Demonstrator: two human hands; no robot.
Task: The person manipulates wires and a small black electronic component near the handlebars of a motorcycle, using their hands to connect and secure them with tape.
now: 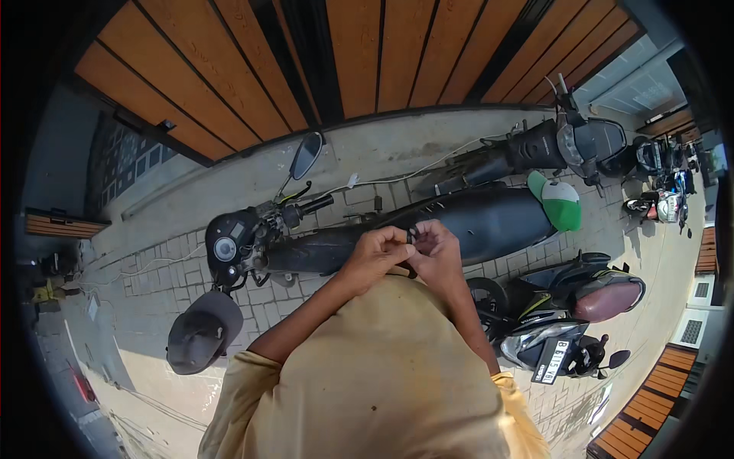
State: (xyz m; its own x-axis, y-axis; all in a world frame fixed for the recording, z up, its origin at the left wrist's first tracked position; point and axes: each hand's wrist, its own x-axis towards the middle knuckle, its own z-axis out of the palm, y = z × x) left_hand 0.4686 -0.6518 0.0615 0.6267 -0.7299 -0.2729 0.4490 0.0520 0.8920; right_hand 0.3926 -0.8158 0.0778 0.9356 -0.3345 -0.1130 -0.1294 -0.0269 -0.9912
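Note:
Over the black motorcycle seat (497,223), my left hand (376,258) and my right hand (437,251) meet in front of my chest. Thumbs and fingers of both are pinched together, fingertips almost touching. Between them shows a bit of a small dark thing (411,234), too small and covered to name. The motorcycle stands crosswise before me, its round gauge (225,249) and handlebar to my left. A dark grey cap (200,336) hangs at the near end of the handlebar. On the rear of the seat rests a green and white cap (560,203).
Beyond the motorcycle runs a brown slatted gate (413,57). A dark scooter (547,145) stands at the far right, and another scooter (547,336) with a reddish seat is close on my right. A thin cable (413,174) lies along the paving (157,271).

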